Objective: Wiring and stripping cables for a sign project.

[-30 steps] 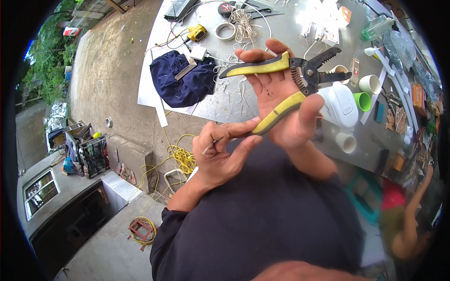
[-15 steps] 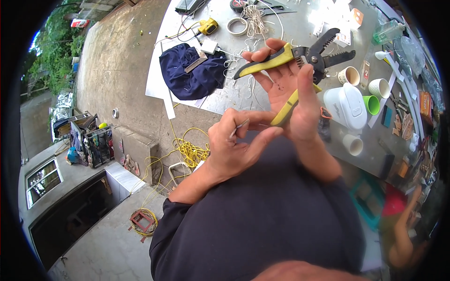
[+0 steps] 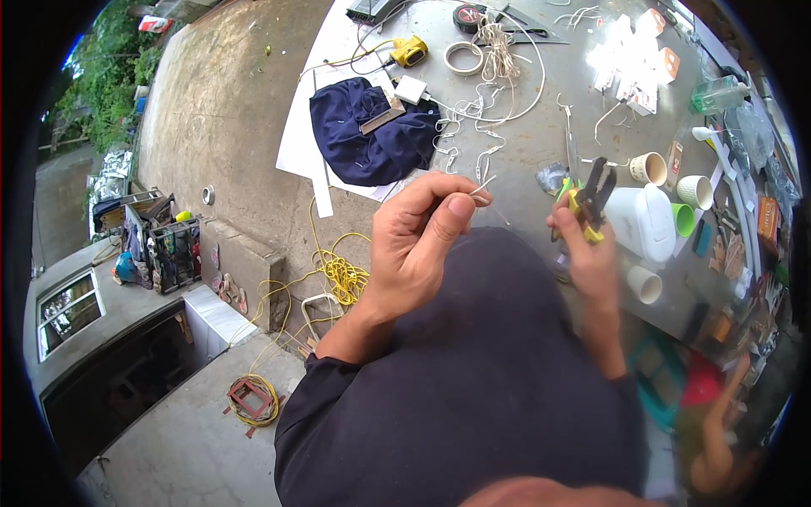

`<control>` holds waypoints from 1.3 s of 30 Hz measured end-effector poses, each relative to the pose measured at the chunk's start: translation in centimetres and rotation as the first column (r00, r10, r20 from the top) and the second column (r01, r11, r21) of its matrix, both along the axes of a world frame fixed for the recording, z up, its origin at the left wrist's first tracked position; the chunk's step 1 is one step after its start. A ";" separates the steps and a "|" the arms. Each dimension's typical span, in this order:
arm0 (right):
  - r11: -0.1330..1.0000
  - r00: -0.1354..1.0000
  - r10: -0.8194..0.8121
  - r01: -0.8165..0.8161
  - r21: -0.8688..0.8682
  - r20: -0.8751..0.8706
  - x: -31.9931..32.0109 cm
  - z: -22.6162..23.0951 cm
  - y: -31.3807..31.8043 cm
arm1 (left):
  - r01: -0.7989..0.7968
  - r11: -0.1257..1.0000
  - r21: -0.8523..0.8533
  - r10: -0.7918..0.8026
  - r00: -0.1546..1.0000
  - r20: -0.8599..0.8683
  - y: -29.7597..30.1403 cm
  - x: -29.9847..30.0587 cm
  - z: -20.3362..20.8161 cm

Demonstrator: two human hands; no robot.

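Observation:
My left hand [image 3: 418, 245] is closed in front of my body, thumb against curled fingers. A short, thin white wire [image 3: 483, 185] sticks out of that pinch, its ends pointing off to the right. Farther right, my right hand [image 3: 587, 258] is wrapped round a wire stripper [image 3: 598, 196] with yellow-and-black handles and dark jaws turned upward. This hand is slightly smeared by motion, and its grip covers much of the handles. The stripper is apart from the wire. Beyond my left hand, bent white wire pieces [image 3: 487, 144] lie on the metal table [image 3: 541, 127].
Dark blue cloth [image 3: 338, 139] lies at the table's left edge, near a tape roll [image 3: 464, 58] and a yellow plug device [image 3: 410, 51]. On the right stand a white lidded container [image 3: 646, 224] and several cups [image 3: 648, 169]. Someone's arm [image 3: 722, 431] shows at lower right.
My hands have moved apart. The right one has carried the wire stripper down and to the right, closing round its handles. My left hand has left the handle and raised the wire in its pinch.

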State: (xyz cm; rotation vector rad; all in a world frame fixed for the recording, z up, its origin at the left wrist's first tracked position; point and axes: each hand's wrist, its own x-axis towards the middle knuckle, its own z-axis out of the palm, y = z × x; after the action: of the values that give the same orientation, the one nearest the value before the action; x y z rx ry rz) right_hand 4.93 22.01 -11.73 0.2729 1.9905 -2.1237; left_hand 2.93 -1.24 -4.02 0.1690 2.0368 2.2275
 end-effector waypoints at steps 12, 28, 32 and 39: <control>0.983 0.978 0.137 -0.154 0.101 0.156 0.5 -0.1 -6.2 | 0.002 1.000 -0.009 -0.002 1.000 0.024 -3.5 -3.1 -1.6; 0.831 0.966 0.246 -0.252 0.496 0.078 -1.0 2.8 -10.3 | -0.087 0.992 0.093 0.080 0.994 0.071 -7.3 -5.2 -5.2; 0.804 0.966 0.258 -0.207 0.557 -0.013 -1.4 4.8 -11.7 | -0.106 0.963 0.248 0.088 0.993 0.084 -8.1 -5.6 -5.8; 0.738 0.981 0.196 -0.139 0.660 -0.013 -2.7 7.1 -14.3 | 0.031 0.941 0.336 -0.068 0.993 0.099 -10.1 -5.7 -5.2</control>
State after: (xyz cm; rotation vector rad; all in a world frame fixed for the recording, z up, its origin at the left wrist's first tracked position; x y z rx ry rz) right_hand 2.19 7.73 -4.66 0.1011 2.6395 -1.2649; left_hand -2.80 -11.37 -9.23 0.1227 1.5697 2.4750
